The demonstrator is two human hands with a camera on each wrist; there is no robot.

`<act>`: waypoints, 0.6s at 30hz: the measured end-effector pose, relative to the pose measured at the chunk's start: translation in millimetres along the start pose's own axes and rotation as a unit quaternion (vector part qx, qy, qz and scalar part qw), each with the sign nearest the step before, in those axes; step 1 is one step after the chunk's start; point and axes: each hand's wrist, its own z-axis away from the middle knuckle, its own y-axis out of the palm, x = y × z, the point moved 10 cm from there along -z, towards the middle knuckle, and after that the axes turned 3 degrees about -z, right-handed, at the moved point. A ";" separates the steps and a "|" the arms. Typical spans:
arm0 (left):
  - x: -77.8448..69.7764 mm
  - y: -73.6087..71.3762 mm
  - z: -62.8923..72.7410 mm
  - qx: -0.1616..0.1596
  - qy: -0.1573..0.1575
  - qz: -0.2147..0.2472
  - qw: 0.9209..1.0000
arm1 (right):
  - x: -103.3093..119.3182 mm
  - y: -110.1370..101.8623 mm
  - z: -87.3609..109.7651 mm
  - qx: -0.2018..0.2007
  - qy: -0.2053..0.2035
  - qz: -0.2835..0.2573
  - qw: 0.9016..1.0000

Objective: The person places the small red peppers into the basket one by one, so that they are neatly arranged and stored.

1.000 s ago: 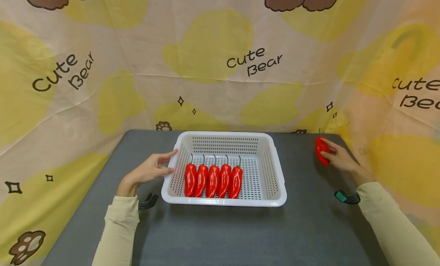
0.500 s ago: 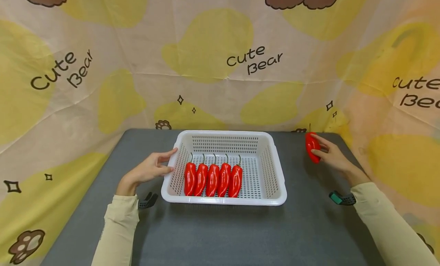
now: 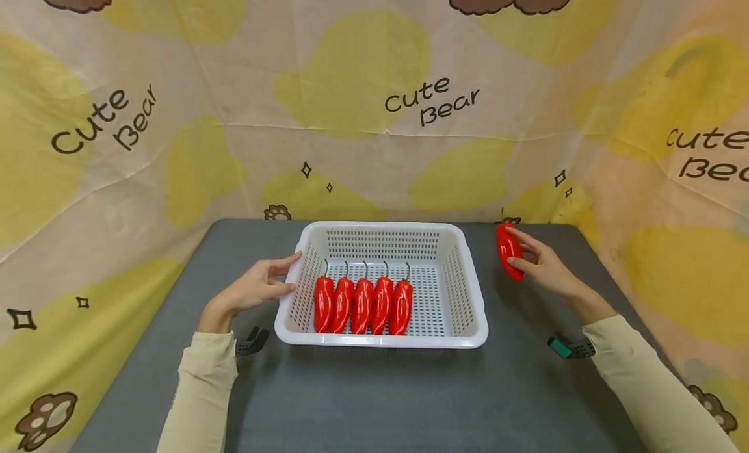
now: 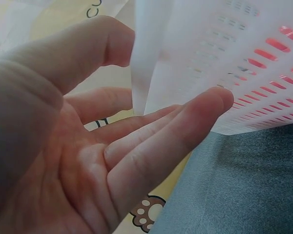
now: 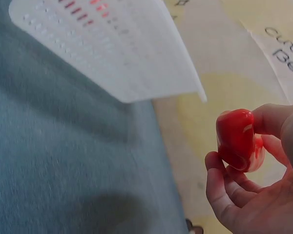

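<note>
A white slotted plastic basket [image 3: 468, 290] stands mid-table, with several long red peppers [image 3: 363, 307] lying side by side in its left part, green stems pointing away. At its left rim is my left hand [image 3: 257, 285], fingers extended; in the left wrist view the fingers [image 4: 151, 161] lie along the outer wall under the rim. Off the basket's right side, my right hand [image 3: 541, 264] pinches another red pepper [image 3: 508, 251] between thumb and fingers, its stem up, raised above the table. The right wrist view shows this pepper [image 5: 234, 139] end-on.
The dark grey table [image 3: 380, 401] reaches back to a hanging cloth [image 3: 363, 69] printed with bears and lettering, which also closes in both sides. Black straps with wrist cameras [image 3: 570, 346] hang below the wrists.
My right hand has carried the red pepper leftward, from the table's far right corner toward the basket. My left hand and the basket have stayed in place.
</note>
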 end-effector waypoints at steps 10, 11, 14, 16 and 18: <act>0.2 1.8 -0.3 -0.004 0.002 0.000 1.000 | 13.4 22.3 0.7 0.012 -0.009 0.000 1.000; 0.2 1.9 -0.3 -0.004 0.003 0.000 1.000 | 14.6 24.7 0.5 0.014 -0.011 -0.002 1.000; 0.1 2.1 -0.2 -0.003 0.006 0.000 1.000 | 19.1 30.3 0.1 0.018 -0.020 -0.005 1.000; 0.4 1.6 -0.2 -0.005 0.004 -0.002 1.000 | 22.5 33.5 0.1 0.019 -0.027 -0.004 0.999; 0.6 0.9 -0.1 -0.007 0.003 -0.003 1.000 | 26.2 36.8 0.2 0.021 -0.035 -0.004 0.999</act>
